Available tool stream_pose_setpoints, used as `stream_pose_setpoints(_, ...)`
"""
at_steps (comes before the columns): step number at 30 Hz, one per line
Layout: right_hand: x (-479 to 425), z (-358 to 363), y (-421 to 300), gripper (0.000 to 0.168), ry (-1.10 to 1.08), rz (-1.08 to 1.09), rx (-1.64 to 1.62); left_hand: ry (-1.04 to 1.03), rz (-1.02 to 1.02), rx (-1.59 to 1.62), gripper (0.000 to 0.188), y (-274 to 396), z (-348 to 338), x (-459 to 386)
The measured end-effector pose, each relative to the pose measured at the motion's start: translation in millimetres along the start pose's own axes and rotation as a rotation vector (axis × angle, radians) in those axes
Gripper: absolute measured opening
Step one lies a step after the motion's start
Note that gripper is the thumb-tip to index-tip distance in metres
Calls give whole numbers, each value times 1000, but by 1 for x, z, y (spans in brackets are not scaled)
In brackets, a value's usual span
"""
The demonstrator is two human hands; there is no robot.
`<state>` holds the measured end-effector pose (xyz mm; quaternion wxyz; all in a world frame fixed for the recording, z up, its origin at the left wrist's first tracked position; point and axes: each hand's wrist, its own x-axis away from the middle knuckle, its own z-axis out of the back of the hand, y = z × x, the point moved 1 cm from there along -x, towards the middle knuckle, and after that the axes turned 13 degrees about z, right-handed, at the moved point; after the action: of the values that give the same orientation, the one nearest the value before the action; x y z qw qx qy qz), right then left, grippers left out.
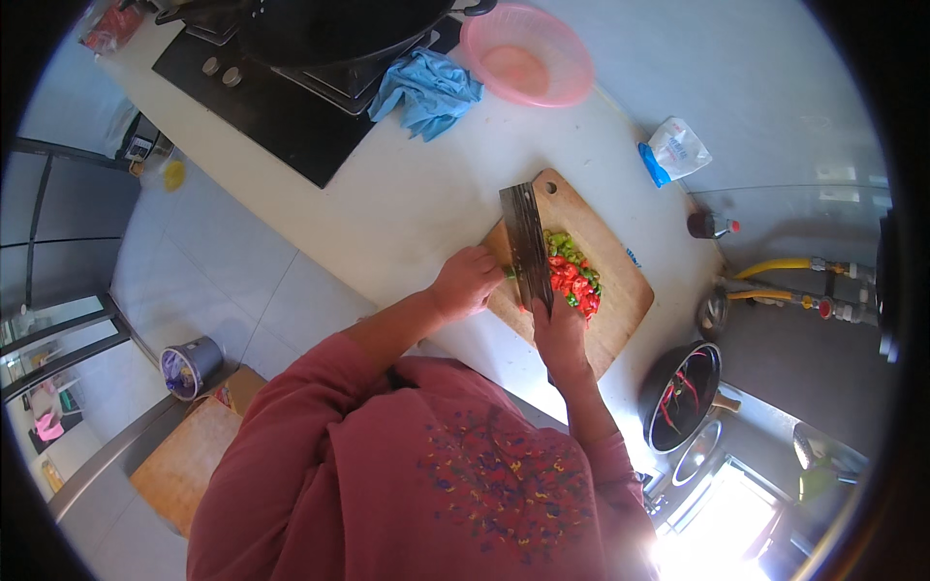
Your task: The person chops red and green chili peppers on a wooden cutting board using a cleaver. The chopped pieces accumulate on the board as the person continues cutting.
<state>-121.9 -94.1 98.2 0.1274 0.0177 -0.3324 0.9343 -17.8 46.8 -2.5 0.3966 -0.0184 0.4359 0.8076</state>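
Note:
My right hand (561, 335) grips the handle of a broad-bladed cleaver (526, 240), its blade standing across a wooden cutting board (617, 305). Left of the blade, my left hand (468, 282) has curled fingers holding a green pepper (508, 273), only a bit of which shows. Chopped red pepper pieces (570, 276) and chopped green pepper pieces (563, 245) lie in a heap on the board, to the right of the blade. The cleaver and my right hand hide part of the heap.
A black wok (334, 29) sits on the gas stove (290, 131). Nearby are a blue cloth (429, 91) and a pink plastic basin (574, 58). Along the wall stand a plastic pouch (676, 149) and a bottle (705, 225). A black pan (657, 392) at right holds red chillies (686, 392).

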Motion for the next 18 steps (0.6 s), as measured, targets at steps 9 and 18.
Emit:
stream_pose_setpoints(9,0,-1,-12,14,-112,17,184,30,-9,-40,15,-4,-7,2)
stream_pose_setpoints(18,6,-3,0,14,41,21,10,-12,-16,-9,13,0,3,3)
